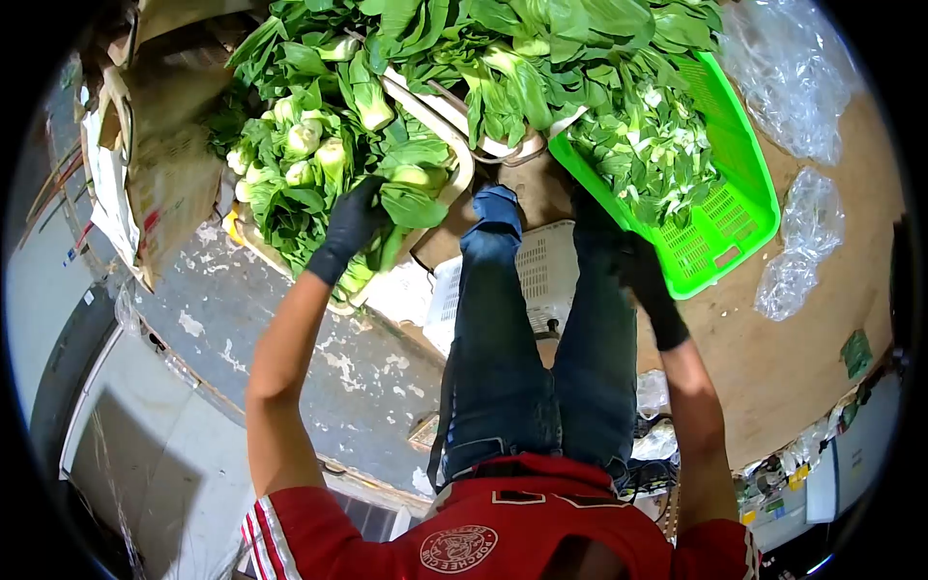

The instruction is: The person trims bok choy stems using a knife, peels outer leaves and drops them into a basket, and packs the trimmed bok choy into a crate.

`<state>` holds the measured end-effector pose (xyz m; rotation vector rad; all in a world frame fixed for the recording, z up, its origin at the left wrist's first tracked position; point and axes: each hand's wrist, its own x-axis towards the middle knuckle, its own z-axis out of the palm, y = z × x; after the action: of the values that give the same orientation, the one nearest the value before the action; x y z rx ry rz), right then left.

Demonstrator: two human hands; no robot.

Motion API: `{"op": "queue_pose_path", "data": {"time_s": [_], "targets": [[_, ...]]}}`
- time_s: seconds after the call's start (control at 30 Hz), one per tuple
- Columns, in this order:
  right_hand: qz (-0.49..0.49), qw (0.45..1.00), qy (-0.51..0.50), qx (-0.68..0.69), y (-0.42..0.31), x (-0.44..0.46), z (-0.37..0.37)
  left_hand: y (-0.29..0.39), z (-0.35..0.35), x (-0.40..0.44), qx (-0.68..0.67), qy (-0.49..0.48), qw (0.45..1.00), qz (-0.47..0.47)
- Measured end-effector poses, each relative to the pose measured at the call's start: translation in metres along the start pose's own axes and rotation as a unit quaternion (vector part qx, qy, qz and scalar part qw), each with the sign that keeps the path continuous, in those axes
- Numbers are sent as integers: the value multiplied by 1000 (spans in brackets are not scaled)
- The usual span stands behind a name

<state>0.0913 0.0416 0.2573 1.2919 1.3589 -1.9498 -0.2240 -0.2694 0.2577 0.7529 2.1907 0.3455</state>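
Observation:
My left hand (354, 222), in a black glove, is at the right part of a basket heaped with bok choy (303, 138), its fingers closed on a leafy head (414, 198). Over my right thigh, beside the wall of a bright green basket (764, 208), hangs my right hand (638, 266), also black-gloved; its fingers are dark and blurred, so their pose and anything in them cannot be made out. Small loose leaves (648, 155) lie inside the green basket.
More bok choy (551, 58) is piled at the top centre. A white crate (546, 261) sits beneath my legs. Clear plastic bags (810, 208) lie at the right. At the left stands an open cardboard carton (174, 184).

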Motion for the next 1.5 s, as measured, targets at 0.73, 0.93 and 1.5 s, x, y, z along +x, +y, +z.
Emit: {"op": "queue_pose_path", "data": {"time_s": [0.73,0.93,1.5], "targets": [[-296,884,272,-238,-76,-110,-121,380,80,46,-346,-153,915,141],[-287,848,210,-394,-70,-123,-160,407,94,54,-289,-198,919,180],[-339,937,58,61,-27,-101,-198,428,130,79,-378,-462,790,141]]}}
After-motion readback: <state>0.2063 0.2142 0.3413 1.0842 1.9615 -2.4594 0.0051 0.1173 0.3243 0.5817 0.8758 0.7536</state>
